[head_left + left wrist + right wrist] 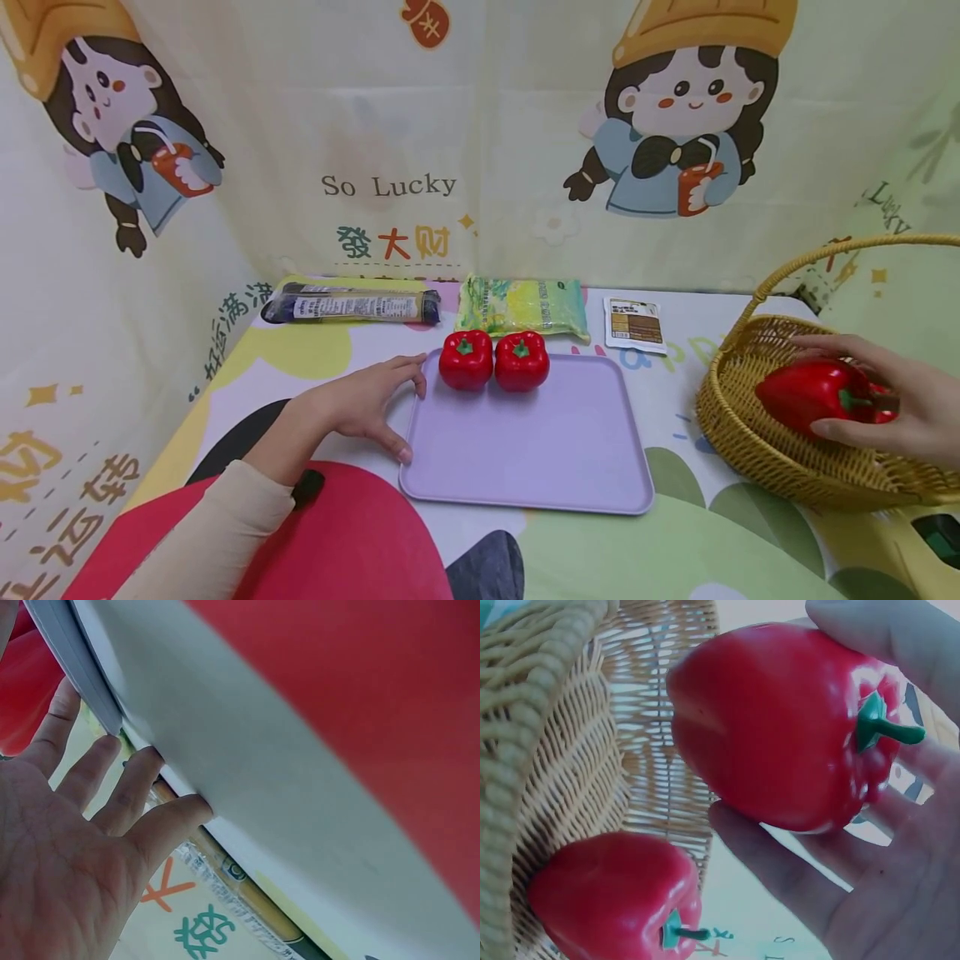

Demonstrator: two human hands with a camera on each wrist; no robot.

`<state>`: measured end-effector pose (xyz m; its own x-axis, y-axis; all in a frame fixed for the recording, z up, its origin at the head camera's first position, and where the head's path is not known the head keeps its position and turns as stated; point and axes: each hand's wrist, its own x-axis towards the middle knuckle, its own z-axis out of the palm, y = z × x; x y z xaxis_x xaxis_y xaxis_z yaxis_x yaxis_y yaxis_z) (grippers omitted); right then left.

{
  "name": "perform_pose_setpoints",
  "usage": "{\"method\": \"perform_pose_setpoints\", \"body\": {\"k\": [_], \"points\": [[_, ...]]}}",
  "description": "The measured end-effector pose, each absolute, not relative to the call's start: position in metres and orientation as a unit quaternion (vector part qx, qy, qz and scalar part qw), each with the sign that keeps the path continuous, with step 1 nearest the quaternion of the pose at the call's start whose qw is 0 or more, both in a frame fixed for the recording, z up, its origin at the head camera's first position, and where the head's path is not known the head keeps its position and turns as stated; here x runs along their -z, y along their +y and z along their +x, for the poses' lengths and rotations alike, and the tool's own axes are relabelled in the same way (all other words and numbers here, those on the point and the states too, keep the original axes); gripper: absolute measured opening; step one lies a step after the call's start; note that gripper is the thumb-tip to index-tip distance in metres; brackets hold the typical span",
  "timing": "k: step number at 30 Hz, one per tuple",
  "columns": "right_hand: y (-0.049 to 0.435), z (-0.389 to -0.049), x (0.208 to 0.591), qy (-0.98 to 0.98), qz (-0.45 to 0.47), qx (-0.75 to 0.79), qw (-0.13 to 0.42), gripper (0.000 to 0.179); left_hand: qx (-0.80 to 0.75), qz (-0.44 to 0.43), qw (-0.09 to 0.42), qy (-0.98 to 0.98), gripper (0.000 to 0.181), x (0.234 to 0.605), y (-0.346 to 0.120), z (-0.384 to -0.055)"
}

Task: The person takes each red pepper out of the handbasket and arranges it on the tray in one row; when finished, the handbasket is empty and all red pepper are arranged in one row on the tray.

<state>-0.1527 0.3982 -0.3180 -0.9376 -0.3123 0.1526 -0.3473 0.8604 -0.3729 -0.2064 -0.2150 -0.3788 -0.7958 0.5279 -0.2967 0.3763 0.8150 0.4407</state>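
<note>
My right hand [924,410] grips a red bell pepper [801,393] by its sides, thumb opposite the fingers, over the wicker basket [738,433]. The green stem points back toward the palm. In the right wrist view, a second red bell pepper [611,889] lies in the basket, below the held one. My left hand [371,406] is at the left edge of a lilac tray [532,454], fingers spread, with fingertips right at the rim. Two more red bell peppers, a left one [466,362] and a right one [522,364], stand side by side at the tray's back edge.
Along the back of the table lie a long dark-ended package [360,306], a green-yellow bag [522,307] and a small white-brown packet [635,325]. The basket's tall handle [780,279] arches over its opening. A printed cloth [510,133] hangs behind the table.
</note>
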Motion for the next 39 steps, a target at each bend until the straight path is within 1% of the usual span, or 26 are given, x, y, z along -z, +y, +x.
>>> {"method": "perform_pose_setpoints", "body": {"k": [2,5,8,12,15,22,24,29,39], "points": [[0.396,-0.151,0.317,-0.961,0.170,-0.212,0.052,0.093,-0.183,0.245,0.206,0.929,0.077,0.379,-0.215,-0.207],[0.390,-0.148,0.315,-0.957,0.194,-0.202,0.073,0.088,-0.185,0.241,0.208,0.930,0.077,0.379,-0.214,-0.207],[0.385,-0.146,0.312,-0.950,0.228,-0.190,0.093,0.093,-0.184,0.242,0.212,0.929,0.077,0.379,-0.215,-0.207],[0.382,-0.146,0.310,-0.948,0.215,-0.222,0.081,0.095,-0.182,0.243,0.210,0.929,0.077,0.380,-0.216,-0.208],[0.380,-0.146,0.308,-0.948,0.196,-0.242,0.073,0.091,-0.187,0.243,0.212,0.928,0.077,0.380,-0.216,-0.207],[0.367,-0.145,0.301,-0.940,0.251,-0.204,0.112,0.098,-0.189,0.241,0.212,0.928,0.076,0.381,-0.215,-0.206],[0.364,-0.145,0.298,-0.937,0.262,-0.199,0.114,0.098,-0.188,0.243,0.212,0.928,0.076,0.381,-0.215,-0.206],[0.358,-0.147,0.293,-0.936,0.269,-0.200,0.106,0.097,-0.182,0.246,0.210,0.928,0.077,0.380,-0.215,-0.207],[0.345,-0.152,0.294,-0.948,0.225,-0.214,0.062,0.088,-0.180,0.244,0.208,0.930,0.078,0.382,-0.216,-0.207]]}}
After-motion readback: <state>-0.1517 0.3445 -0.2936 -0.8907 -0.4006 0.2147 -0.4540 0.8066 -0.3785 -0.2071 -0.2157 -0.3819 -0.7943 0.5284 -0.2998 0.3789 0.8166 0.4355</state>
